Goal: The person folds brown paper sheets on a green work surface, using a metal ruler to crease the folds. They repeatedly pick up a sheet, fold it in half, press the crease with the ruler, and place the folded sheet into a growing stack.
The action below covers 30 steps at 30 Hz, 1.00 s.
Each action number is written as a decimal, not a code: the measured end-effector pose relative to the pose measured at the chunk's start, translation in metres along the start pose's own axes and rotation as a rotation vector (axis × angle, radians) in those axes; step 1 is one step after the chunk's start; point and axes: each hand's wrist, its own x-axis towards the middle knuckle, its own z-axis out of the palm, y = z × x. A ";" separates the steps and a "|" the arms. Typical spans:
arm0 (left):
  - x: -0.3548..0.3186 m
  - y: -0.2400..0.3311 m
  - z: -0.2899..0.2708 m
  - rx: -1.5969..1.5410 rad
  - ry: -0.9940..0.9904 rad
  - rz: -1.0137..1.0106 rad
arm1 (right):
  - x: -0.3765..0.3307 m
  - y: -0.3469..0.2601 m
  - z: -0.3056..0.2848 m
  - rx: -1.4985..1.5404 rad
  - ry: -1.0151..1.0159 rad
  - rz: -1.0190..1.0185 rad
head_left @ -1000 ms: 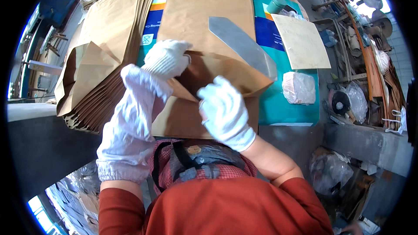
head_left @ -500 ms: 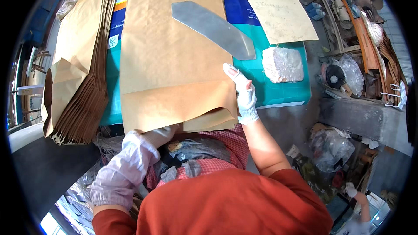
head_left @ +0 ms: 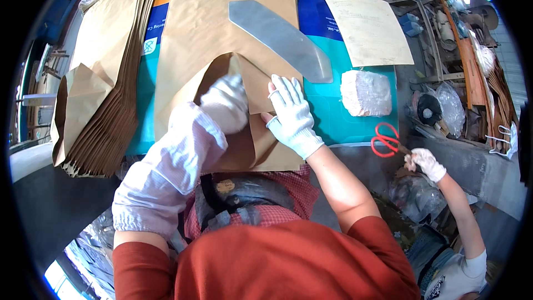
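Observation:
A large brown paper bag lies lengthwise in front of me, its near end raised into an open fold. My left hand, in a white glove, reaches into that raised fold; its fingers are smeared by motion. My right hand, gloved with bare fingertips, lies on the right side of the bag's near end with fingers stretched out. Just beyond it a flat grey metal plate with angled ends rests across the bag's right edge.
Folded brown paper bags are stacked at left. On the teal surface at right sit a white wrapped block and a cream sheet. A co-worker's gloved hand holds red-handled scissors at the lower right.
My left hand has moved up from the near edge into the bag, lifting its end open. The right hand has shifted left onto the paper. A co-worker's hand with scissors has come closer.

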 end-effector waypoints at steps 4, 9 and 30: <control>0.015 -0.041 0.027 -0.125 0.312 -0.093 | 0.007 -0.011 0.001 -0.124 -0.035 0.021; 0.026 -0.028 0.033 -0.157 0.434 -0.173 | 0.012 -0.016 0.010 -0.230 -0.019 0.074; -0.099 -0.103 0.156 -0.690 0.887 0.061 | 0.074 -0.025 0.037 -0.383 -0.057 -0.028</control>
